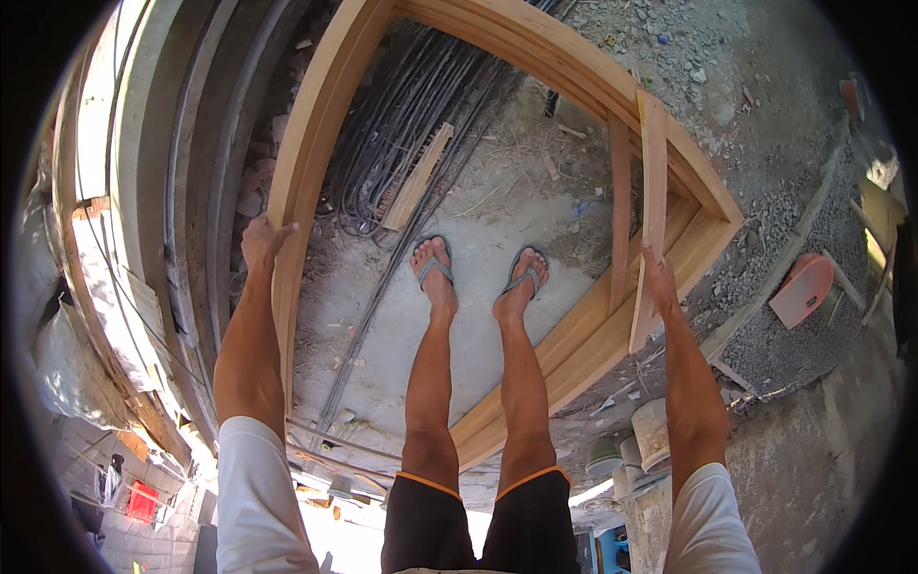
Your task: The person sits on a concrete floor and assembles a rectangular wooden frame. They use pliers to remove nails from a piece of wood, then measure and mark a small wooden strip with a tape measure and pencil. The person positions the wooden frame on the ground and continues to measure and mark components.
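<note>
A large wooden frame (316, 134) of thick, grooved lumber surrounds my legs and feet. My left hand (263, 241) grips its left side, the thumb lying across the top face and the fingers mostly hidden on the outer side. At the right corner, a flat wooden brace (653, 172) spans two sides of the frame. My right hand (658, 279) is closed around the lower part of this brace, its fingers partly out of sight. A second, redder wooden strip (620, 210) crosses the same corner just left of the brace.
Long black rebar rods (411, 124) and a short wooden board (419, 177) lie on the ground inside the frame. Concrete posts (196, 172) stand along the left. Gravel (813, 335), a pinkish scoop-like object (803, 290) and several buckets (652, 432) are at the right.
</note>
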A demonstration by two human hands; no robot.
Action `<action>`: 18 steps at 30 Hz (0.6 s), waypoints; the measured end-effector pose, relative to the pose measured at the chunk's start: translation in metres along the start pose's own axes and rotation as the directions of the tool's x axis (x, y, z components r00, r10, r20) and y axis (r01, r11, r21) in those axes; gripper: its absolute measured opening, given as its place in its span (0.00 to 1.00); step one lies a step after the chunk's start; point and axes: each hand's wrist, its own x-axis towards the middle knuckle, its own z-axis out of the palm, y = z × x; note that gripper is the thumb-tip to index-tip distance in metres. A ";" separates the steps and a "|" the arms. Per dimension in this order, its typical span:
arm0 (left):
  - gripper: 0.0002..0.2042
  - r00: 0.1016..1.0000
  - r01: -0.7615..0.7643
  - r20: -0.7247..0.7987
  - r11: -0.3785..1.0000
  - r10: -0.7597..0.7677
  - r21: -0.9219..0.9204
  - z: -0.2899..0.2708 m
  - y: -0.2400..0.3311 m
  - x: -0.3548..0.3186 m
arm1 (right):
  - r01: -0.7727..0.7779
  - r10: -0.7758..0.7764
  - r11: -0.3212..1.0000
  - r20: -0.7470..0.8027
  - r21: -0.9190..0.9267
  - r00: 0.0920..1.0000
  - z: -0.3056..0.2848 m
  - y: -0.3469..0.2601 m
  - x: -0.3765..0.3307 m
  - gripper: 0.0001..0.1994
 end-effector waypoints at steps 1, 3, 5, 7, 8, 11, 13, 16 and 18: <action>0.32 0.997 0.019 0.078 1.000 -0.021 0.020 -0.006 0.002 -0.007 | 0.010 -0.010 1.000 -0.005 0.019 1.000 0.004 0.012 -0.019 0.35; 0.32 0.987 0.097 0.129 0.995 -0.100 0.029 -0.019 0.022 -0.004 | -0.071 0.073 0.997 0.050 -0.038 0.996 -0.005 0.004 -0.014 0.34; 0.32 0.993 0.066 0.093 0.996 -0.071 0.059 -0.015 0.014 -0.002 | -0.058 0.057 0.998 0.039 0.033 0.998 0.002 -0.009 -0.019 0.33; 0.32 0.994 0.033 0.102 0.999 -0.037 0.041 -0.004 -0.009 0.012 | -0.049 0.047 0.998 0.053 0.036 0.997 0.000 -0.006 -0.016 0.35; 0.32 0.994 0.027 0.103 0.999 -0.031 0.043 -0.003 -0.004 0.008 | -0.060 0.059 0.998 0.031 0.034 0.998 0.002 -0.005 -0.018 0.36; 0.32 0.994 -0.001 0.111 1.000 0.001 0.006 -0.010 -0.008 0.016 | -0.053 0.053 0.999 0.002 -0.005 0.999 0.001 0.003 -0.009 0.40; 0.32 0.992 0.002 0.124 1.000 -0.003 0.006 -0.015 -0.012 0.013 | -0.066 0.067 0.997 0.032 -0.025 0.997 0.004 0.011 -0.011 0.43; 0.30 0.992 0.016 0.127 1.000 -0.014 -0.011 -0.021 -0.017 0.019 | -0.052 0.054 0.998 0.056 -0.033 0.997 0.009 -0.001 -0.010 0.46; 0.29 0.988 0.033 0.152 0.998 -0.025 -0.053 -0.018 -0.041 0.038 | -0.016 0.018 0.998 0.029 -0.059 0.999 0.020 -0.011 -0.006 0.45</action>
